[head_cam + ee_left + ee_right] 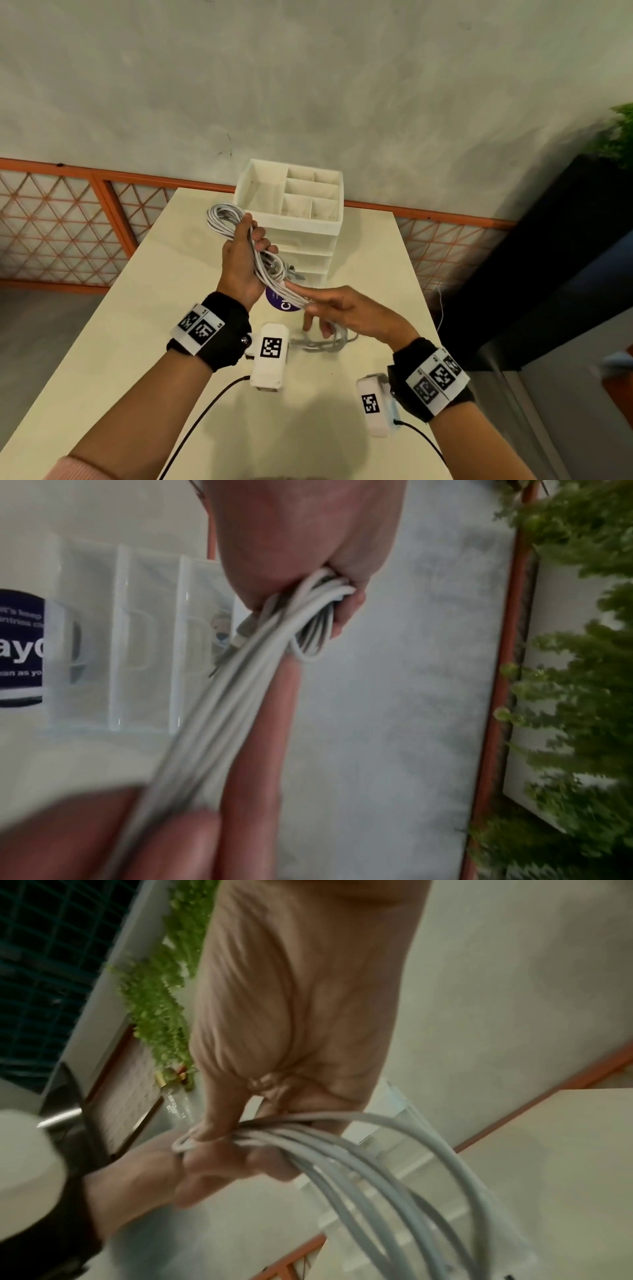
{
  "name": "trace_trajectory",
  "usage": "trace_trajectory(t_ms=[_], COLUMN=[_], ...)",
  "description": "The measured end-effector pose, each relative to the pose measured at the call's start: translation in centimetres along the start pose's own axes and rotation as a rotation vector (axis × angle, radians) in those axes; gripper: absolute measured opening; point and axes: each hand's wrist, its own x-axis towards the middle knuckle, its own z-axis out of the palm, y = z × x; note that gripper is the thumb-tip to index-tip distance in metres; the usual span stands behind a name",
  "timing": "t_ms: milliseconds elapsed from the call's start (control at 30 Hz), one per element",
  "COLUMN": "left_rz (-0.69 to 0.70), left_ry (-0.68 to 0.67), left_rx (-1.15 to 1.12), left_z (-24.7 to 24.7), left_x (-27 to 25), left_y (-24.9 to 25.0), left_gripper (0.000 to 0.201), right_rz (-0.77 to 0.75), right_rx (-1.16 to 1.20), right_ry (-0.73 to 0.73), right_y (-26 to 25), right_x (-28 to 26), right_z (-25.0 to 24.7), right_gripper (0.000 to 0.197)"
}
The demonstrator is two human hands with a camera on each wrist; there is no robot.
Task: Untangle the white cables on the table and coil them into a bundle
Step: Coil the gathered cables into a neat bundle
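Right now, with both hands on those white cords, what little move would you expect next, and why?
Probably the right hand carries its strands up and lays them into the left hand as another loop. The left hand already grips the gathered white cables above the table, while the right hand holds the stretch hanging lower, so that part looks not yet coiled.

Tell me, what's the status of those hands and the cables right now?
Left hand grips the white cables above the table. Right hand holds the lower strands. Bundle loose, not finished. White organizer close behind.
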Motion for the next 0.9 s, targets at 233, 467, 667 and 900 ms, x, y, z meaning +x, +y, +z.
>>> trace_trajectory(t_ms=[233, 467, 667, 900], left_rz=[0.083, 0.022, -0.122, -0.078], left_ry=[-0.158, -0.35, -0.365, -0.51], left_rx=[0.441, 0.702, 0.655, 0.804], left_z=[0.6, 2.1, 2.5, 1.1], left_x=[-2.1, -4.2, -5.3, -4.8], left_y=[-0.3, -1.3, -0.5, 0.0], left_gripper=[0.033, 0.026, 0.037, 0.045], right_rz=[-0.034, -0.133, -0.19, -0.113], right_rx=[-0.109, -0.278, -0.403, -0.635], right_ry=[0.352, 0.446, 0.39, 0.454], right_y=[-2.4, -6.2, -7.6, -7.2], right_x=[-0.6, 0.8, 1.0, 1.0], right_z=[-3.1, -2.9, -2.2, -3.5], right_gripper=[0.022, 0.024, 0.039, 0.054])
